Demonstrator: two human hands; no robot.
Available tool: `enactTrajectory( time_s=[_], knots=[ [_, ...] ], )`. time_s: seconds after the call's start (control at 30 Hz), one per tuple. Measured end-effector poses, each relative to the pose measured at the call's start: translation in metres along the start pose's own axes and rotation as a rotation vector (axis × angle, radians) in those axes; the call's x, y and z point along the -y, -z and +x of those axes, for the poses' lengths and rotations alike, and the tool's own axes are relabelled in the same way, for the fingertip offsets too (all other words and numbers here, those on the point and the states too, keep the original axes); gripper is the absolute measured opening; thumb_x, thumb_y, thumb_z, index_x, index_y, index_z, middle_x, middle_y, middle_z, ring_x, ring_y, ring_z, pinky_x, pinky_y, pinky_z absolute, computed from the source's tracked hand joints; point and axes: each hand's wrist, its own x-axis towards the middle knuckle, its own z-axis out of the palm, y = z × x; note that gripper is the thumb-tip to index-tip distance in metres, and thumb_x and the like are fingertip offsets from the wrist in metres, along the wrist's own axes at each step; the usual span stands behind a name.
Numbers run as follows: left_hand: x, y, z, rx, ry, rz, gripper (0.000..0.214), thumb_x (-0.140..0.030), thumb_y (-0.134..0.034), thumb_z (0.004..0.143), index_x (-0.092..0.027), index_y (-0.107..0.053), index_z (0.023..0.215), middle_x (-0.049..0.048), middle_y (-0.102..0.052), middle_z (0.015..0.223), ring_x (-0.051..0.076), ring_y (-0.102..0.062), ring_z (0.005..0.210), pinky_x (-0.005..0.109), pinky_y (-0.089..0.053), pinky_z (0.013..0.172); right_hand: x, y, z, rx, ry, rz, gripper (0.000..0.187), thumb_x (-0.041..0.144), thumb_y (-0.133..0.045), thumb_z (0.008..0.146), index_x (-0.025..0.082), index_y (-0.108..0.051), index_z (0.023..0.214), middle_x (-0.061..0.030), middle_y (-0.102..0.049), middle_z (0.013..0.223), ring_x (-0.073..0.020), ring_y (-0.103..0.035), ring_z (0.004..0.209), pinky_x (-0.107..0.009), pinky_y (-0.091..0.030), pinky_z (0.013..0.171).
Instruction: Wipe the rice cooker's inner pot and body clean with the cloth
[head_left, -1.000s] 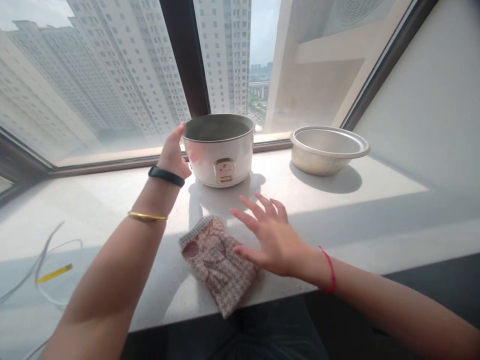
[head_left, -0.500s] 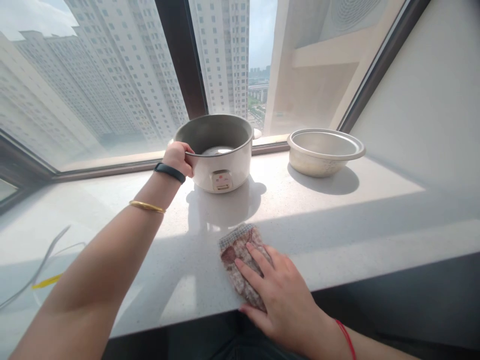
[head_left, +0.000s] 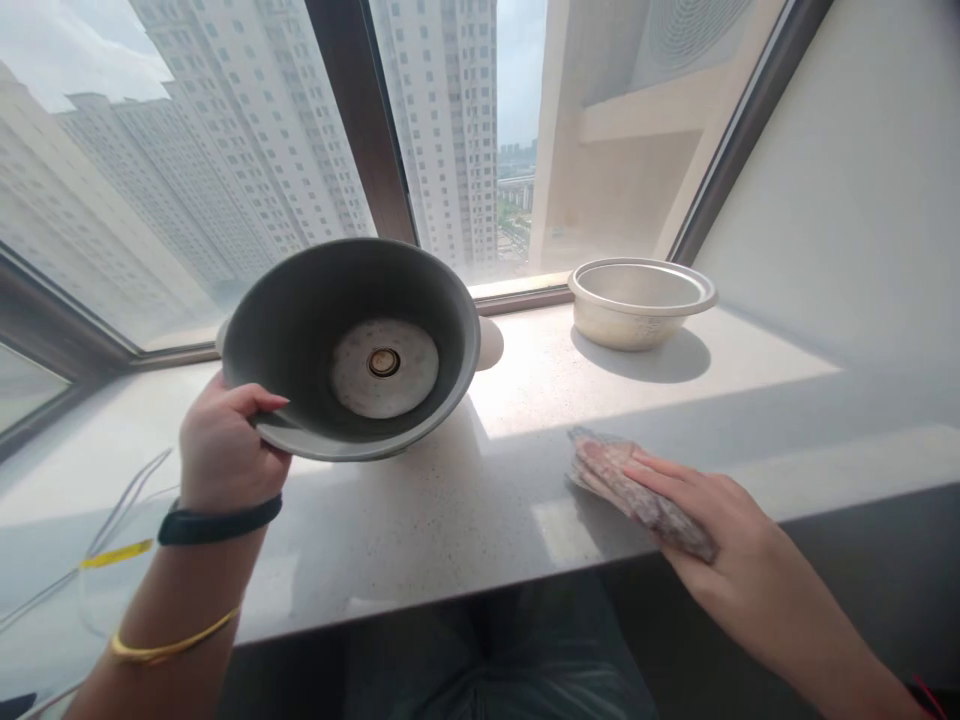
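The cooker body [head_left: 352,350] was in my left grip [head_left: 225,445]. My fingers were curled over its near rim at the lower left, with the thumb on the outside. It was tipped right over, so its axis ran from the window toward me and its open mouth faced me. I could see straight down to the round heating plate [head_left: 384,365] and the small knob at its centre. I could not tell whether the far underside touched the table [head_left: 487,500] or hung just clear of it.

The cloth [head_left: 622,480] lay to the right of the cooker and well apart from it, close to the table's front edge. It was bunched into a long strip slanting from far-left to near-right. My right grip [head_left: 720,520] lay flat and open on the cloth's near end, fingers stretched along its length and pressing down rather than pinching. That made the right grip the nearer one to the cloth, and the cooker's mouth lay to the cloth's left and slightly farther back.

A metal bowl [head_left: 637,300] stood upright at the back right, by the window [head_left: 225,150], apart from everything else. At the far left a pale cable with a yellow tag [head_left: 112,552] trailed over the table.
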Motion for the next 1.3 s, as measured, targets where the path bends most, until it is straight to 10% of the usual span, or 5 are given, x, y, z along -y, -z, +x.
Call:
enactTrajectory(
  time_s=[0.23, 0.43, 0.57, 0.97, 1.3],
  knots=[
    [-0.021, -0.01, -0.041, -0.073, -0.059, -0.133, 0.032, 0.001, -0.056, 0.047, -0.018, -0.055, 0.072, -0.0044, -0.056, 0.066, 0.012, -0.048, 0.063, 0.025, -0.042, 0.06, 0.054, 0.03, 0.057, -0.444, 0.062, 0.17, 0.05, 0.035, -0.065, 0.087, 0.031, -0.058, 0.137, -0.0085, -0.062, 0.135, -0.0357, -0.06, 0.122, -0.057, -0.05, 0.099],
    [-0.024, -0.032, -0.067, 0.053, -0.148, -0.186, 0.038, 0.002, -0.055, 0.05, -0.017, -0.059, 0.083, -0.0038, -0.056, 0.071, 0.011, -0.047, 0.065, 0.022, -0.034, 0.057, 0.113, 0.022, 0.14, -0.003, 0.521, -0.171, 0.045, 0.035, -0.058, 0.089, 0.024, -0.064, 0.132, -0.0109, -0.056, 0.144, -0.0361, -0.051, 0.12, -0.052, -0.044, 0.095],
    [-0.024, -0.038, -0.078, 0.067, -0.179, -0.145, 0.05, 0.001, -0.054, 0.055, -0.022, -0.065, 0.098, -0.0029, -0.062, 0.085, 0.014, -0.055, 0.078, 0.025, -0.044, 0.068, 0.136, -0.013, 0.173, 0.333, 0.473, -0.397, 0.026, 0.02, -0.057, 0.083, 0.011, -0.076, 0.098, -0.0208, -0.072, 0.099, -0.0365, -0.057, 0.102, -0.045, -0.045, 0.078],
    [-0.019, -0.038, -0.082, 0.091, -0.232, 0.178, 0.063, -0.015, -0.054, 0.067, -0.033, -0.06, 0.127, -0.0052, -0.065, 0.13, 0.027, -0.059, 0.123, 0.044, -0.051, 0.104, 0.163, -0.044, 0.165, 0.65, 0.37, 0.049, 0.043, 0.045, -0.04, 0.096, 0.021, -0.074, 0.105, -0.0116, -0.076, 0.1, -0.0272, -0.07, 0.089, -0.033, -0.048, 0.07],
    [-0.021, -0.034, -0.085, 0.063, -0.221, -0.057, 0.061, -0.003, -0.055, 0.057, -0.024, -0.07, 0.112, -0.0016, -0.07, 0.102, 0.018, -0.064, 0.09, 0.028, -0.052, 0.079, 0.16, -0.03, 0.128, 0.499, 0.436, 0.272, 0.059, 0.064, -0.029, 0.1, 0.031, -0.052, 0.144, -0.0063, -0.072, 0.119, -0.0256, -0.066, 0.1, -0.036, -0.046, 0.084]
  ],
)
